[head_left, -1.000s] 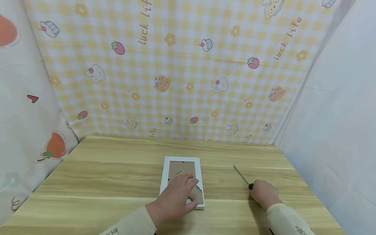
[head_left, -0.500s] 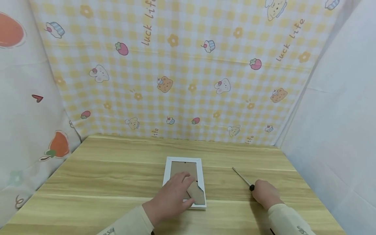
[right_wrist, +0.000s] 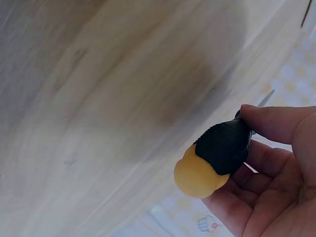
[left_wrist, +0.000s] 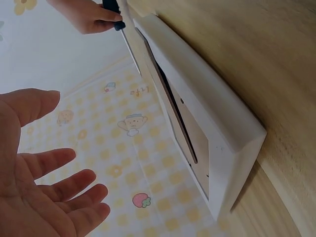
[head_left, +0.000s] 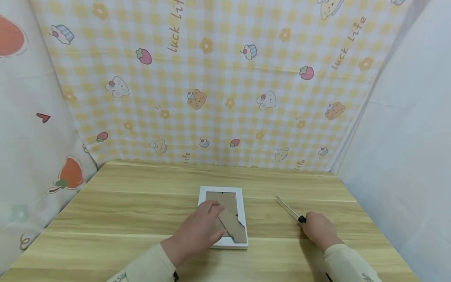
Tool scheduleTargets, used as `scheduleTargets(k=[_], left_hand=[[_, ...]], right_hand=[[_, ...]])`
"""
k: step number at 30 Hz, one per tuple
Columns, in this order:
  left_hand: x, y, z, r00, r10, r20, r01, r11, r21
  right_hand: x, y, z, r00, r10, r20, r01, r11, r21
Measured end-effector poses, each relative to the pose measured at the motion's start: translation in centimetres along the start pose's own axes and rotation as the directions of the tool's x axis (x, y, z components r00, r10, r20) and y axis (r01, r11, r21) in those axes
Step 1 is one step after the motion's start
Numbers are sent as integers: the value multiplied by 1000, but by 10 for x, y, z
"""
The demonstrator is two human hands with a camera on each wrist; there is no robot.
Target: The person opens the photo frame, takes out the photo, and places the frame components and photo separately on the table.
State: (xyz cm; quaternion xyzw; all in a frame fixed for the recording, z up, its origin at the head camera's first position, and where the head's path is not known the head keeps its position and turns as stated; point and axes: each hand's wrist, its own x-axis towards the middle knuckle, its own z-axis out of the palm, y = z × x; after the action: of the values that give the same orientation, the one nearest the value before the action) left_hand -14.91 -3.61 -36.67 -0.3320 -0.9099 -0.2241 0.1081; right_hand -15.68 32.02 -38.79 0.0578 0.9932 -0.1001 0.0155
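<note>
A white picture frame (head_left: 240, 207) lies face down on the table, its brown backing board (head_left: 225, 199) showing. The brown stand flap (head_left: 231, 224) lies slantwise over the backing, partly hidden by my left hand in the head view. My left hand (head_left: 195, 232) is over the frame's left side, fingers loosely bent. In the left wrist view, the left hand (left_wrist: 54, 168) is apart from the frame, with nothing in its grasp. To the right, my right hand (head_left: 320, 229) grips a screwdriver (right_wrist: 224, 148) by its black and yellow handle, its thin metal shaft (head_left: 287, 206) pointing up and left.
The wood-grain table (head_left: 134, 196) extends around the frame on all sides. A yellow checked cloth (head_left: 218, 125) hangs behind it. White cloths stand at the left (head_left: 31, 149) and right (head_left: 398, 156) sides.
My left hand has slid left across the frame, baring more of the stand flap. The right hand still grips the screwdriver, whose tip has shifted slightly left.
</note>
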Motion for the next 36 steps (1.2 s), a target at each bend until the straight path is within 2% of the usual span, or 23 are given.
scheduleTargets(k=[9,18,24,36], left_hand=[[-2,2,-4,999,10,-42,-10,1000,-6],[-3,6,-7,1000,1,-23,-2,1000,-19],[-2,5,-4,1000,13,-28,-13,1000,-8],[-2,9,-3,1000,7,-13,-7,1000,2]], right_hand=[[-2,-14,-5,997,-65,-31,65,998,-10],[-8,-35,-7,986,-147,-80,146,989,-22],[-13,-50,-6,972,-208,-105,206,978,-35],[-25,-82,-10,957,-273,-96,270,962,-45]])
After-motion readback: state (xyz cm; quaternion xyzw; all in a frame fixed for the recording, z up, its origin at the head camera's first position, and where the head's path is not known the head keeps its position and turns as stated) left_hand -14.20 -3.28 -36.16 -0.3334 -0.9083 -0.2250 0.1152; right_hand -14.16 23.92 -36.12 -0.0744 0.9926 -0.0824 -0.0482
